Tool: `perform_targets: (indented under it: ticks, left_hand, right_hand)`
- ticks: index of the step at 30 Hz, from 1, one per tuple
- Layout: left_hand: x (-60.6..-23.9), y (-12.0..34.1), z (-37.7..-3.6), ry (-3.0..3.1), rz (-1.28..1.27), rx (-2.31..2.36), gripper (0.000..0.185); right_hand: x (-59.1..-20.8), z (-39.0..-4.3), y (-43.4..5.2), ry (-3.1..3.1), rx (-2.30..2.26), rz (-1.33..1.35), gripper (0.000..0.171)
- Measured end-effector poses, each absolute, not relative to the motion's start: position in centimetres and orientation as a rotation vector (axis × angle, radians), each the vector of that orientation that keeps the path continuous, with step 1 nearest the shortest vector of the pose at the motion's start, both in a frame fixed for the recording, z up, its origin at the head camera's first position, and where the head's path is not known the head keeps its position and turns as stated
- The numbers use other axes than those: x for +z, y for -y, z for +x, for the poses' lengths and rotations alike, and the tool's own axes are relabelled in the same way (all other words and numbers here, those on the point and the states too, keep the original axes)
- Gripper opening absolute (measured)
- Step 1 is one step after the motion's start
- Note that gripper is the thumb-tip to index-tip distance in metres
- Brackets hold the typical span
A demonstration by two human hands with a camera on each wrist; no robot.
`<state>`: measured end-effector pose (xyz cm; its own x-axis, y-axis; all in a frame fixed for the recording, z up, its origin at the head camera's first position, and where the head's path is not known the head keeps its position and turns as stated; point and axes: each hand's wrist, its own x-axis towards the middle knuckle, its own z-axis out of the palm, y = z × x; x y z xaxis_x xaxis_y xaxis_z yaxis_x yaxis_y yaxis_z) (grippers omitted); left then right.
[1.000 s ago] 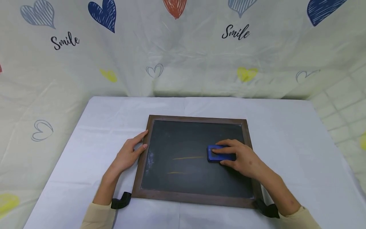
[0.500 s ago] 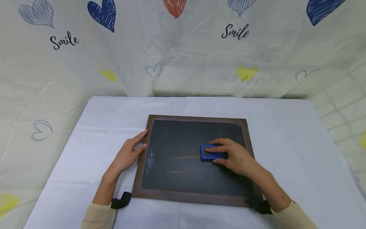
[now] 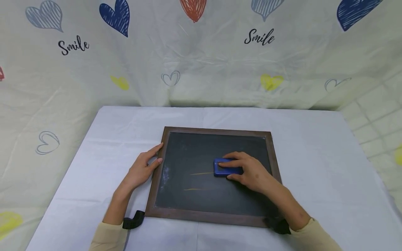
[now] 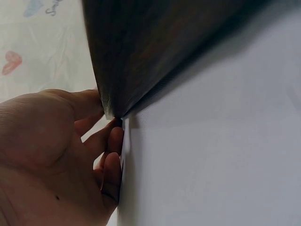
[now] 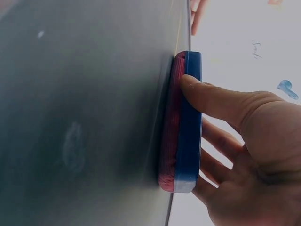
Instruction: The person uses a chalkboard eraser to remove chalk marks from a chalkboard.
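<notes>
Setting: heart-print backdrop (image 3: 201, 62); table under white cloth (image 3: 314, 157). Chalkboard (image 3: 201, 195), wood-framed, lies at the table's centre. Right hand (image 3: 248, 170) pinches the blue eraser (image 3: 224, 167), felt flat on the slate mid-board, touching the upper yellow chalk line (image 3: 201, 173). Left hand (image 3: 141, 170), fingers relaxed, rests against the board's left frame. Judgement: even pressure and a braced frame erase cleanly.

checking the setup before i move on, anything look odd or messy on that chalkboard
Nothing is damaged or askew. The chalkboard lies flat and square on the table. Only two faint yellow chalk lines and a whitish smudge near its left edge remain, left of the blue eraser.
</notes>
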<state>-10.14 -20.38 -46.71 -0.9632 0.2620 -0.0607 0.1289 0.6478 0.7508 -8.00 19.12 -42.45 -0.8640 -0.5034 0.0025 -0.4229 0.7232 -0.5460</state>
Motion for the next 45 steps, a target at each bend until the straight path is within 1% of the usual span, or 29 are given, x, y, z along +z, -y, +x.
perform_targets:
  ticks: [16, 29, 37, 45]
  left_hand:
    - [-46.7, 20.4, -10.2, -2.696, 0.332, 1.214, 0.059]
    - [-46.6, 20.5, -10.2, -2.69, 0.329, 1.214, 0.059]
    - [-46.5, 20.4, -10.0, -2.714, 0.281, 1.167, 0.06]
    - [-46.5, 20.2, -9.9, -2.721, 0.305, 1.168, 0.059]
  right_hand:
    - [-42.5, -8.4, -16.9, -2.75, -0.824, -0.798, 0.047]
    - [-42.4, -9.0, -15.1, -2.713, -0.827, -0.783, 0.046]
    - [-42.3, -9.2, -13.2, -2.689, -0.81, -0.813, 0.046]
    - [-42.2, -9.2, -10.9, -2.636, -0.792, -0.869, 0.046]
